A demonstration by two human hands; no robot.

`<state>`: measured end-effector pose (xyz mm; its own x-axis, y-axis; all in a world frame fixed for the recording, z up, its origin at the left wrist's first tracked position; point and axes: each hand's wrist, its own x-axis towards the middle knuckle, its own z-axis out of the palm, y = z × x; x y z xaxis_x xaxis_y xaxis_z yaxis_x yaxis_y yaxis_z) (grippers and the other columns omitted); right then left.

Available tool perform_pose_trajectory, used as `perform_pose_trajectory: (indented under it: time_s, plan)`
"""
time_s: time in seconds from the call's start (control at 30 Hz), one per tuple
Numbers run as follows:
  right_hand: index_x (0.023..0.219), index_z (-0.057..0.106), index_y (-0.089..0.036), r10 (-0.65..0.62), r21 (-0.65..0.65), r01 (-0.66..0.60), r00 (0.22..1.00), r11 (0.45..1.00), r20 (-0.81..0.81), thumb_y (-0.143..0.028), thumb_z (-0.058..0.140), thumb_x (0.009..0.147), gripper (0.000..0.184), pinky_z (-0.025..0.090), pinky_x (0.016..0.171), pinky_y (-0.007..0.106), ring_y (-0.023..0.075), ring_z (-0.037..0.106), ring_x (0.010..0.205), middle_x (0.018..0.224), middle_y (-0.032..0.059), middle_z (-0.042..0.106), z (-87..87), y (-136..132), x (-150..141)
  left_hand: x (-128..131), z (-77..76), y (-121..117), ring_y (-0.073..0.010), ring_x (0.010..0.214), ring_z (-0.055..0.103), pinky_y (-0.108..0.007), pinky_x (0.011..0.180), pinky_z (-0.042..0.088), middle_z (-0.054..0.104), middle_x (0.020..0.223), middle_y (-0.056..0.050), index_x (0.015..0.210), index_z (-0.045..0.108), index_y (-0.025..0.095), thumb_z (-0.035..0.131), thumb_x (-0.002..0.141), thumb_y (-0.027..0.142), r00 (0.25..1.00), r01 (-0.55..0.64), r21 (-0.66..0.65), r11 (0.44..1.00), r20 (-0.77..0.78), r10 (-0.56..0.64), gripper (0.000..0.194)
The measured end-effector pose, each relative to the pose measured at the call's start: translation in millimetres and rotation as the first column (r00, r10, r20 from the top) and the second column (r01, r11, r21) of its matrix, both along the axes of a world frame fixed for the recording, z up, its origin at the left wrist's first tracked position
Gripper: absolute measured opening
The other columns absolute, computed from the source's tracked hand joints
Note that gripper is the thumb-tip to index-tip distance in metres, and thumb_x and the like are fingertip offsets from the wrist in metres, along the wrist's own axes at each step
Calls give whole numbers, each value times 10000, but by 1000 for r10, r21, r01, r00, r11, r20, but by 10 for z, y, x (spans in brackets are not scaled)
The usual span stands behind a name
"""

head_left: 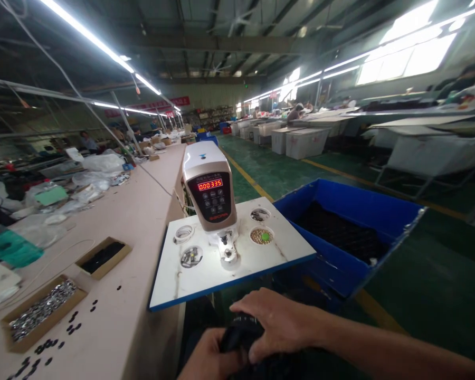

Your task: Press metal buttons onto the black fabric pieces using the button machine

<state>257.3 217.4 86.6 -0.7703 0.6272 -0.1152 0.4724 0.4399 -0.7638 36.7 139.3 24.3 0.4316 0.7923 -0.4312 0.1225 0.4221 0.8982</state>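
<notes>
Low in the head view, in front of the white machine plate, a dark black item (240, 333) with small pale marks is between my two hands; its kind cannot be made out. My left hand (216, 354) is closed on its near left side. From the right, my right hand (279, 319) grips it, thumb below and fingers over the top. Just beyond stands a button press (209, 187) with a red lit display; its pressing head (227, 250) is apart from both hands. The item's lower part is lost in shadow.
The white plate (217, 282) has cups of small metal parts (261, 236). At left, a table (142, 211) carries a box of metal snaps (43, 311), a box of black pieces (103, 258) and scattered black discs. A blue bin (324, 279) with dark cloth stands right.
</notes>
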Motion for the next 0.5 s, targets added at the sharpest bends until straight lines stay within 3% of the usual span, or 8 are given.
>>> perform_pose_trajectory:
  time_s: [0.1,0.2,0.33,0.5]
  plan:
    - [1004,750,-201,-83,-73,84,996,994,23,-205,738,733,272,436,701,249,210,670,842,891,11,735,-63,85,3,-15,179,425,-112,612,406,-256,594,282,526,637,22,744,690,119,806,724,474,998,31,117,993,-50,-25,375]
    - [867,723,-170,-205,-214,193,978,958,-37,-207,701,750,124,360,576,217,146,577,670,719,-28,654,-175,311,-5,-50,318,756,-123,619,416,-259,606,293,560,664,19,840,726,126,769,750,456,990,98,184,978,-122,-76,345]
    - [843,697,-155,-251,-320,204,961,925,-115,-381,727,785,235,313,535,217,116,477,598,644,-47,569,-289,561,-8,-114,335,1050,-141,663,476,-259,645,345,618,723,7,916,740,135,760,765,444,981,162,160,974,-131,-142,344]
    - [808,685,-156,-290,-252,250,947,935,-136,-518,664,856,365,315,538,225,124,474,612,653,-29,565,-358,788,-62,-138,254,1294,-176,731,583,-284,730,430,708,845,-38,923,731,127,795,734,440,994,109,53,993,12,-109,371]
